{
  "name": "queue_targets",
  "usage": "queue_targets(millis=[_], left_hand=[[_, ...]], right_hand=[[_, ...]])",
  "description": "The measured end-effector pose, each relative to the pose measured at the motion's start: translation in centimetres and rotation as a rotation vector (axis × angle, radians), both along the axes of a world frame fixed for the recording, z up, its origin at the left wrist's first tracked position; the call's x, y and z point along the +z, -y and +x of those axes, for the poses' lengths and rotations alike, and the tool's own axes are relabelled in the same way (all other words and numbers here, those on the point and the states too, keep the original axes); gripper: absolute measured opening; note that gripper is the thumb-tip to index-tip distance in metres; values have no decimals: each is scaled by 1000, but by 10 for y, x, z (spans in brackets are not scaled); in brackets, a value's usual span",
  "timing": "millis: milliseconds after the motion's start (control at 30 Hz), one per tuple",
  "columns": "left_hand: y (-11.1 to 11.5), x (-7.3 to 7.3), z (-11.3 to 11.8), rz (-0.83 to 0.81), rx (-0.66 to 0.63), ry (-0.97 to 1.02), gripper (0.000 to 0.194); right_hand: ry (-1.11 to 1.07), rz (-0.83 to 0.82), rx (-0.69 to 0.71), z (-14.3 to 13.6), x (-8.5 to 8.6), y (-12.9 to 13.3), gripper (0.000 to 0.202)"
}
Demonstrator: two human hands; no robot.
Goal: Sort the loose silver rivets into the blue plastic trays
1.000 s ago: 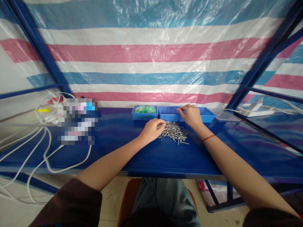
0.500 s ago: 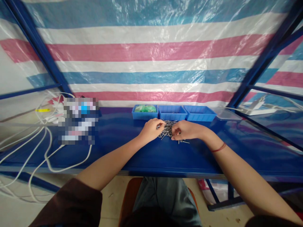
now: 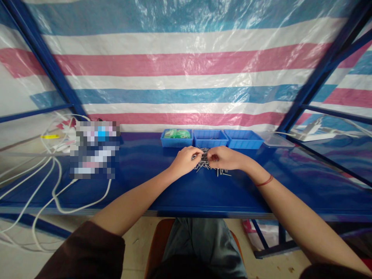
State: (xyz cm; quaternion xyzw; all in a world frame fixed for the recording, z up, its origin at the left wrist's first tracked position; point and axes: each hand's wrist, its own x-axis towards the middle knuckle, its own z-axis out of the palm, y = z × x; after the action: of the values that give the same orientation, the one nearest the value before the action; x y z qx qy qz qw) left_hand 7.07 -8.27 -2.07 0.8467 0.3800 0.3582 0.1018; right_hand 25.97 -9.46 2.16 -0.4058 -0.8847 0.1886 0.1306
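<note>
A loose pile of small, thin metal pieces, shaped like rivets or screws (image 3: 204,165), lies on the blue tabletop (image 3: 186,193). My left hand (image 3: 186,159) is at the pile's left side, thumb and index finger pinched together. From the right, my right hand (image 3: 226,158) reaches over the pile with its fingers curled into a pinch. Both sets of fingertips are close to each other above the metal pieces. Whatever is between them is too small to make out. A few pieces lie below my right hand.
Behind the pile stand three blue bins in a row: the left bin (image 3: 162,140) holds green packets (image 3: 178,134), the middle bin (image 3: 210,142) a few small pieces, beside the right bin (image 3: 245,144). White cables (image 3: 59,193) trail at left. A power strip (image 3: 315,131) sits far right.
My right hand has moved slightly left, closer to my left hand. My left hand keeps its pinch in nearly the same place. The view has shifted a little.
</note>
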Motion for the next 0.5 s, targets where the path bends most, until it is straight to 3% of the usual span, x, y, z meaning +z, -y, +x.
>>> queue_targets(millis=[200, 400, 500], left_hand=[[5, 4, 3, -9, -89, 125, 14], [3, 5, 3, -53, -81, 234, 18], [1, 4, 3, -64, -64, 246, 17]], right_hand=[[-472, 89, -58, -2, -6, -9, 19], [-631, 23, -60, -6, -9, -11, 23], [-634, 66, -97, -9, -10, -10, 24]])
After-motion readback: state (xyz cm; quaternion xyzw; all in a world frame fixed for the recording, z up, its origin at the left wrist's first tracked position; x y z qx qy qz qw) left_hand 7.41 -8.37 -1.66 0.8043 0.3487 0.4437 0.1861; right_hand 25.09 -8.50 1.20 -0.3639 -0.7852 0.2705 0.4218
